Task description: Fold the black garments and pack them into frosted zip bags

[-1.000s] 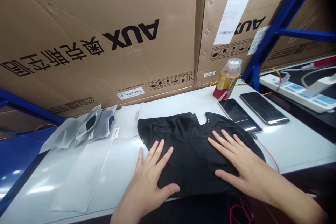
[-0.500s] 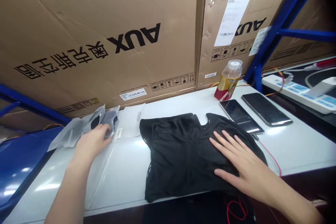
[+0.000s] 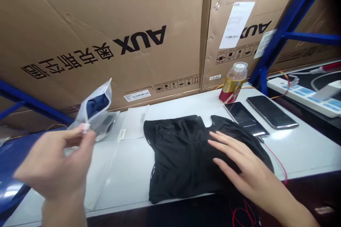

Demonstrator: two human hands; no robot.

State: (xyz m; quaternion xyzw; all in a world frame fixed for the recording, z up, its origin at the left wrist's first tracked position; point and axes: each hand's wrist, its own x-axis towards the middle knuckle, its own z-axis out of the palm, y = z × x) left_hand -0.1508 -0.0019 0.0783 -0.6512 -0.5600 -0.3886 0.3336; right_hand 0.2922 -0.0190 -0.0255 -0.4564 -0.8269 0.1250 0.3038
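My left hand (image 3: 62,156) is closed in a pinch on the white zip slider of a frosted plastic zip bag (image 3: 84,110), which is lifted and gapes at its mouth. Dark blue cloth (image 3: 98,105) shows inside it. Behind it, a second frosted bag (image 3: 108,125) lies on the table, something dark within. A black garment (image 3: 183,159) lies spread flat on the white table (image 3: 128,170). Over its right part is my right hand (image 3: 239,159), fingers stretched and apart, holding nothing; whether it touches the cloth I cannot tell.
Flat white plastic packaging (image 3: 134,122) lies left of the garment. To the right are a tablet-like device (image 3: 246,117), a phone (image 3: 271,111) and a drink bottle (image 3: 233,83). A power strip (image 3: 306,95) sits beyond. Large cartons (image 3: 106,14) and a blue frame (image 3: 282,35) stand behind.
My left hand has lifted one zip bag off the others and drawn it toward me, its mouth now gaping. My right hand has shifted slightly left, its fingers less spread.
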